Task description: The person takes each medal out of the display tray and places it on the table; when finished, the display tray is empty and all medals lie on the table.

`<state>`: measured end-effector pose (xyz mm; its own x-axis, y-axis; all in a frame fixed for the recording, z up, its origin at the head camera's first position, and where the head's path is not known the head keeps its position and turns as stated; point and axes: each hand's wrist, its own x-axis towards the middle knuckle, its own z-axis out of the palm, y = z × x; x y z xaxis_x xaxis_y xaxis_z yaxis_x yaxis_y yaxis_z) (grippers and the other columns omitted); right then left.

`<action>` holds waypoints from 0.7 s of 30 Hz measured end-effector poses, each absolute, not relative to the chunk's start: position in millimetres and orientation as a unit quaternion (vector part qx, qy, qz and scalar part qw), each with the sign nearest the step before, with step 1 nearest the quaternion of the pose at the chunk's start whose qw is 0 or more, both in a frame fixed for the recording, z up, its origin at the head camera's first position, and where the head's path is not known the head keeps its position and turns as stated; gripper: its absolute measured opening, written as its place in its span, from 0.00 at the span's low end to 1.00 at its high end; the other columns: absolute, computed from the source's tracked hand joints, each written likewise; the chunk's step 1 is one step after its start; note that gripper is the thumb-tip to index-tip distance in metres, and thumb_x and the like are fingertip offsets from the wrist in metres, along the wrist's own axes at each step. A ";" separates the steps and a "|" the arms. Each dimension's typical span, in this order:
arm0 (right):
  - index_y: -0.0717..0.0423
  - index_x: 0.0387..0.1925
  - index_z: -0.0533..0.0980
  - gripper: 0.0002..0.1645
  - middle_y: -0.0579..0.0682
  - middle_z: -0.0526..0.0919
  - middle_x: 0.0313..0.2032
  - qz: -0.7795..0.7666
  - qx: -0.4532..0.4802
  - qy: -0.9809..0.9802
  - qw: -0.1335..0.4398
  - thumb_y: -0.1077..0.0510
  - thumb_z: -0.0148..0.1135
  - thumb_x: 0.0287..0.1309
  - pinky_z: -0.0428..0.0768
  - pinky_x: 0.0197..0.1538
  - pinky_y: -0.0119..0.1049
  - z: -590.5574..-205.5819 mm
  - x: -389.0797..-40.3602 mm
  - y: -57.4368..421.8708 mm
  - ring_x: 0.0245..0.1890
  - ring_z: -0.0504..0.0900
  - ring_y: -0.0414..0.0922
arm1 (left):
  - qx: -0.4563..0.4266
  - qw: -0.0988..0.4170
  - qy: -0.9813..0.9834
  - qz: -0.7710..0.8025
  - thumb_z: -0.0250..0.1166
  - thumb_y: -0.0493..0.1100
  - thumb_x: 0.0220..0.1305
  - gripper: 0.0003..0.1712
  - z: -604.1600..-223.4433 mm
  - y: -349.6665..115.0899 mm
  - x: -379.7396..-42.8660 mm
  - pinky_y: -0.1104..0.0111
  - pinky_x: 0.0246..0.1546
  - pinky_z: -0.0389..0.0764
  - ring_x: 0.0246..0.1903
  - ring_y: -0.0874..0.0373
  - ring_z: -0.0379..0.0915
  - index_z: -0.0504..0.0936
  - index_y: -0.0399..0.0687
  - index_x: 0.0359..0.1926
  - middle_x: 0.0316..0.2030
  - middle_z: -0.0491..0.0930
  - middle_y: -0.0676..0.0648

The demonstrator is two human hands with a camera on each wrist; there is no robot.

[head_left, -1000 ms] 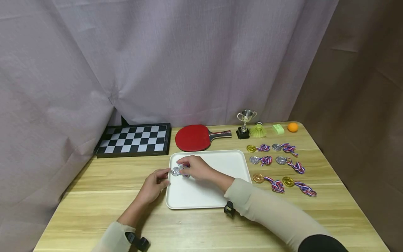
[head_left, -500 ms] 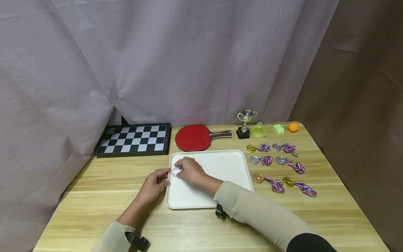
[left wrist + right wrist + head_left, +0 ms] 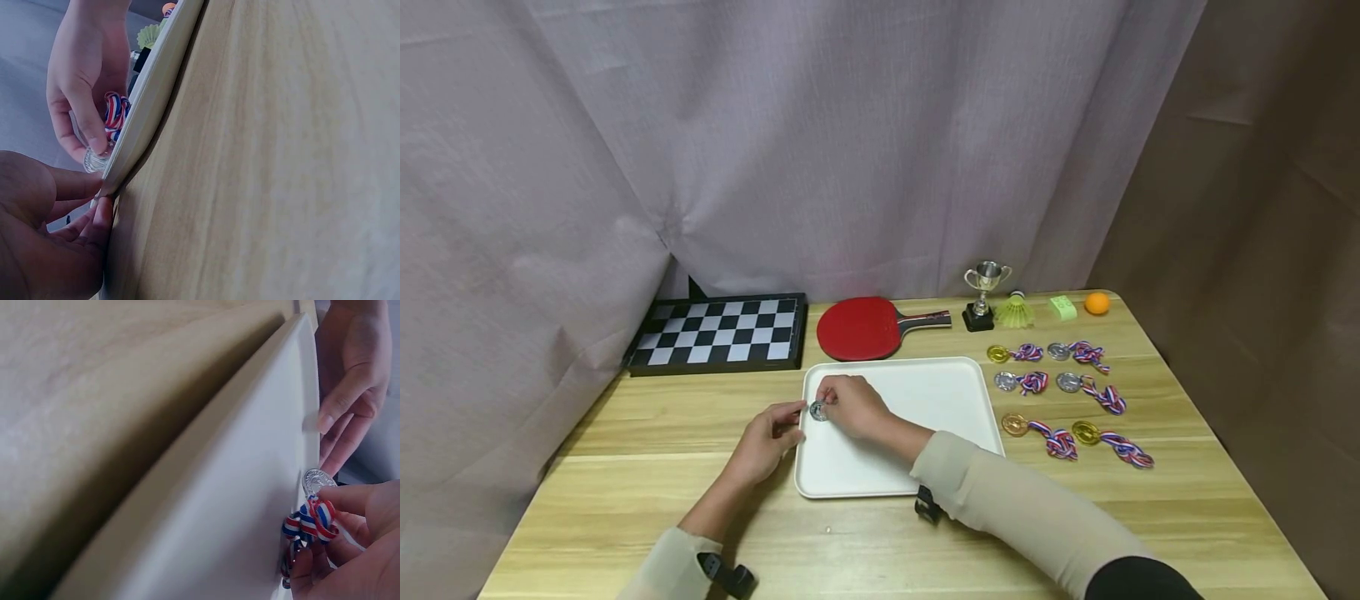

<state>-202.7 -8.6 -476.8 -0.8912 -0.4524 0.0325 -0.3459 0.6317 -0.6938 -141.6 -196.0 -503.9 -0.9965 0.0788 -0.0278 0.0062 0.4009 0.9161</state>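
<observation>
On the left part of the white tray [image 3: 910,450], my right hand [image 3: 856,407] pinches a silver medal [image 3: 817,411] between thumb and fingers. Its knotted red, white and blue ribbon [image 3: 310,520] bunches under those fingers in the right wrist view. Lower in that view, a second dark, shiny bit with ribbon [image 3: 287,565] shows beside the fingers; its kind is mostly hidden. My left hand [image 3: 765,442] holds the tray's left rim, thumb and fingers on either side of it. In the left wrist view, the medal's edge [image 3: 95,161] shows close to the left fingertips.
Several knotted medals, among them a gold medal [image 3: 1086,432], lie right of the tray. Along the back stand a chessboard [image 3: 718,333], a red table tennis bat [image 3: 859,328], a trophy cup [image 3: 983,292], a shuttlecock [image 3: 1016,310], a green block [image 3: 1063,307] and an orange ball [image 3: 1097,302].
My right hand has shifted left from the ribbon onto the silver medal, whose face now looks darker. My left hand stays at the tray's rim.
</observation>
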 end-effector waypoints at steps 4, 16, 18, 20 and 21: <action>0.52 0.33 0.83 0.08 0.42 0.83 0.27 -0.393 -0.225 0.888 0.076 0.68 0.69 0.59 0.74 0.39 0.32 -472.1 -200.8 -5.1 0.31 0.77 0.36 | 0.024 0.032 0.840 0.541 0.65 0.24 0.62 0.27 -503.4 -195.9 -141.7 0.73 0.41 0.78 0.48 0.48 0.77 0.79 0.32 0.63 0.50 0.82 0.36; 0.52 0.38 0.82 0.07 0.42 0.80 0.27 -0.435 -0.263 0.855 0.106 0.66 0.63 0.62 0.75 0.33 0.29 -452.6 -190.1 23.4 0.27 0.76 0.35 | 0.022 0.032 0.843 0.536 0.66 0.24 0.63 0.27 -501.8 -195.2 -140.3 0.73 0.42 0.78 0.49 0.47 0.77 0.79 0.33 0.64 0.51 0.82 0.36; 0.52 0.39 0.82 0.07 0.41 0.79 0.27 -0.435 -0.271 0.851 0.111 0.65 0.63 0.63 0.74 0.36 0.29 -450.0 -188.0 31.3 0.29 0.75 0.36 | 0.021 0.033 0.844 0.535 0.66 0.24 0.63 0.27 -501.8 -195.1 -140.3 0.73 0.43 0.78 0.50 0.46 0.78 0.79 0.33 0.64 0.52 0.82 0.36; 0.51 0.39 0.82 0.07 0.41 0.79 0.28 -0.438 -0.276 0.848 0.116 0.65 0.62 0.63 0.74 0.37 0.30 -447.6 -185.6 40.3 0.31 0.75 0.37 | 0.020 0.033 0.845 0.533 0.66 0.25 0.63 0.27 -501.7 -195.1 -140.3 0.73 0.43 0.78 0.51 0.46 0.78 0.79 0.33 0.64 0.52 0.82 0.36; 0.51 0.39 0.82 0.07 0.41 0.79 0.29 -0.441 -0.277 0.845 0.119 0.64 0.62 0.63 0.74 0.37 0.30 -446.6 -184.3 45.3 0.32 0.75 0.37 | 0.019 0.033 0.846 0.532 0.66 0.25 0.63 0.27 -501.5 -195.0 -140.4 0.73 0.43 0.78 0.51 0.46 0.78 0.79 0.34 0.64 0.52 0.82 0.36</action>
